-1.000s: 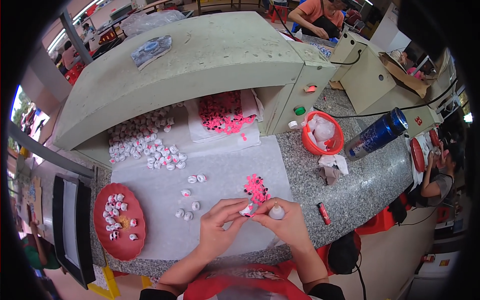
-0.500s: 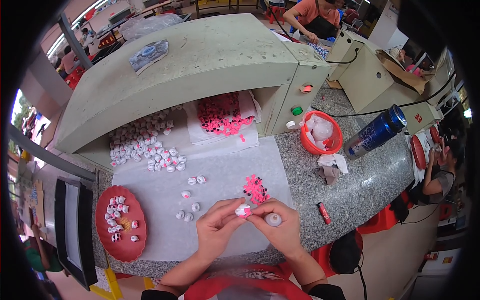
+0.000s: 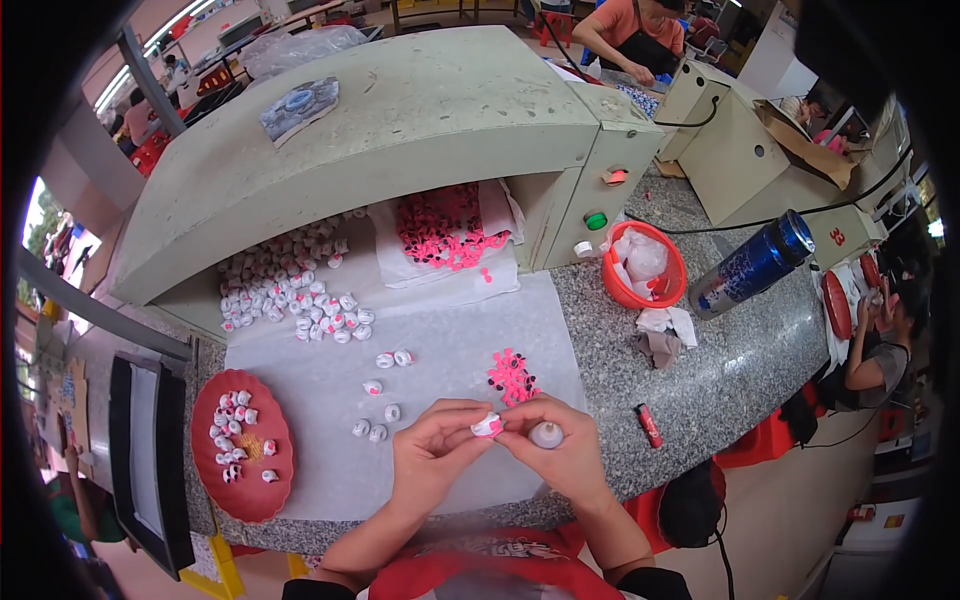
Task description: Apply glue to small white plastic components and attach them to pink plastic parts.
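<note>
Piece (image 3: 487, 426), one, white and pink: held above the sheet (image 3: 330, 400), its left side pinched by the left hand (image 3: 435, 452), thumb and fingers together on it. Right hand (image 3: 560, 460): thumb and fingertip closed on the other side of the same piece; a bottle (image 3: 547, 436), pale, is also kept in this hand, nozzle up, crowding the space beside the work. Pink bits (image 3: 512, 377), some dark: heaped on the sheet just beyond the fingertips. Loose beads (image 3: 372, 388), six, white: scattered left of the heap, the nearest by the left hand. Plate (image 3: 262, 500), red, scalloped: set at far left, with finished-looking beads and yellow grains in it. Tray (image 3: 122, 450), black: placed beyond the plate's left side. Hood (image 3: 400, 90), grey: reach beyond the sheet is closed over by it; more beads (image 3: 290, 290) and a cloth (image 3: 392, 262) strewn with pink bits are housed beneath. At right, on granite — basket (image 3: 620, 290), orange-red, filled with plastic; tissue (image 3: 678, 325); flask (image 3: 753, 263), blue; tube (image 3: 648, 427), red.
</note>
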The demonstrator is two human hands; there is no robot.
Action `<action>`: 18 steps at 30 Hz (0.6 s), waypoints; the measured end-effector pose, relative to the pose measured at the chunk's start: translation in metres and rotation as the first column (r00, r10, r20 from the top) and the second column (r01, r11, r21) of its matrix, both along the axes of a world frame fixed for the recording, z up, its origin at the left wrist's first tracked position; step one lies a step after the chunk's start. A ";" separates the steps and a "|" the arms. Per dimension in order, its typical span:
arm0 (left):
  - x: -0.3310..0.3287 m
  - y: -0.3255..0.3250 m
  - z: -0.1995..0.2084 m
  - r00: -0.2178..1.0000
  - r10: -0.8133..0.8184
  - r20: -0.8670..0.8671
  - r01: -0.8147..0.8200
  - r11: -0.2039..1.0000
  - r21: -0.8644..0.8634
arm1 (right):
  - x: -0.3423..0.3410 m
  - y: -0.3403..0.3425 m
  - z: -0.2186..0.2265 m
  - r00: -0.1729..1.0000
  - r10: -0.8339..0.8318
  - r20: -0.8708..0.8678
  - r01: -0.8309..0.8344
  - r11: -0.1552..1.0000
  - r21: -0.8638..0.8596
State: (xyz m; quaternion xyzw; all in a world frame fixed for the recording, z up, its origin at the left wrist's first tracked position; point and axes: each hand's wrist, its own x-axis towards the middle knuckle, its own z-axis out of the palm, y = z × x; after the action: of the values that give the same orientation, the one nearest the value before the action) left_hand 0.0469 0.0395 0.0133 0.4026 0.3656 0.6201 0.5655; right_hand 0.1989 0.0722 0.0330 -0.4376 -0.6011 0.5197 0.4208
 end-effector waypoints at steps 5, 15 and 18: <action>0.002 -0.001 0.000 0.999 0.014 -0.035 -0.015 1.000 -0.018 | -0.002 0.000 0.001 0.996 -0.024 -0.084 0.015 0.994 -0.110; 0.008 -0.004 -0.004 0.986 0.081 -0.145 -0.072 0.995 0.066 | 0.001 0.005 -0.006 0.994 0.059 -0.093 -0.063 0.997 -0.041; 0.007 -0.005 -0.002 0.986 0.065 -0.154 -0.057 0.997 0.053 | 0.002 0.004 -0.007 0.993 0.049 -0.103 -0.053 0.998 -0.041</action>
State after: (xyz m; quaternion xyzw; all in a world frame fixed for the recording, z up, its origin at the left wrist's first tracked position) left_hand 0.0541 0.0350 0.0109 0.4522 0.4057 0.6124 0.5059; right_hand 0.2008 0.0763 0.0263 -0.4038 -0.5784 0.5649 0.4281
